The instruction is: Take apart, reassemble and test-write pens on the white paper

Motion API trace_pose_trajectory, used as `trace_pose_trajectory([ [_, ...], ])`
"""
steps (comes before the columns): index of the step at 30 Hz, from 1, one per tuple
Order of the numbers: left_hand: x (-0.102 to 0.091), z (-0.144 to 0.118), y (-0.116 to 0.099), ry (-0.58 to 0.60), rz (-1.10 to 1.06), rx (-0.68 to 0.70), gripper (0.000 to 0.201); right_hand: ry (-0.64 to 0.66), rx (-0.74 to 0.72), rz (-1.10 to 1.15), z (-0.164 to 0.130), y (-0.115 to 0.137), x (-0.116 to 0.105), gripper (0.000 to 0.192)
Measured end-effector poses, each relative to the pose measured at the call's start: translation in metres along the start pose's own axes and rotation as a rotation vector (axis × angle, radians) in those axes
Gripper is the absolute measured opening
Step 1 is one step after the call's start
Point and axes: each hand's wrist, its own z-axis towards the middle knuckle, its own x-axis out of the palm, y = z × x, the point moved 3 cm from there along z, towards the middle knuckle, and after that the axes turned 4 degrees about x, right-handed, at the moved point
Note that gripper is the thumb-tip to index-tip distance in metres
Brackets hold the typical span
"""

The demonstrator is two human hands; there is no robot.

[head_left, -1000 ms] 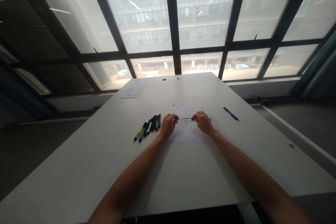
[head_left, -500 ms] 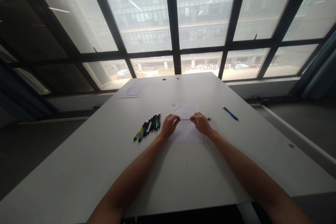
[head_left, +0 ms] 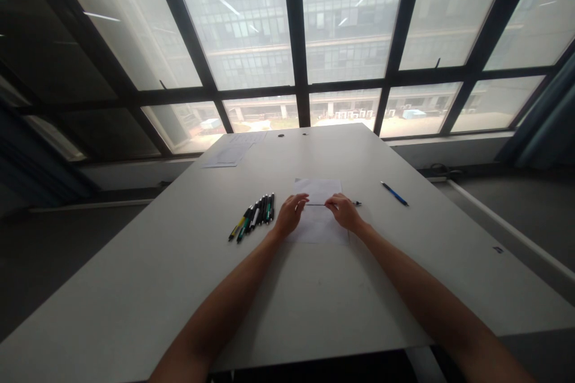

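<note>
Holding one thin pen [head_left: 321, 204]: two hands; left hand [head_left: 290, 215], right hand [head_left: 345, 212].

There were two hands, one thin pen [head_left: 320, 204] between them, one blue pen [head_left: 395, 193] apart, two paper sheets (bunched pens [head_left: 254, 216] uncountable).

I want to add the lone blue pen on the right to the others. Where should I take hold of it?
Pinch the blue pen at mid-barrel from above, probably with the right hand, which is nearer. It lies flat and diagonal on the table, apart from other things, so both long sides look free.
</note>
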Motion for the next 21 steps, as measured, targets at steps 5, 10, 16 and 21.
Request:
trace_pose_trajectory([
  [5, -0.008, 0.0, 0.014, -0.109, 0.127, -0.122, 0.024, -0.026, 0.071, -0.019, 0.001, -0.006, 0.0, 0.012],
  [10, -0.003, -0.003, 0.024, 0.037, 0.307, -0.078, 0.012, -0.081, 0.146, -0.137, 0.001, -0.016, -0.002, 0.016],
  [16, -0.001, -0.006, 0.025, 0.085, 0.312, -0.05, 0.009, -0.07, 0.173, -0.216, 0.0, -0.022, -0.002, 0.016],
  [21, -0.001, -0.007, 0.028, 0.116, 0.317, -0.064, 0.008, -0.047, 0.158, -0.219, -0.001, -0.02, -0.002, 0.017],
])
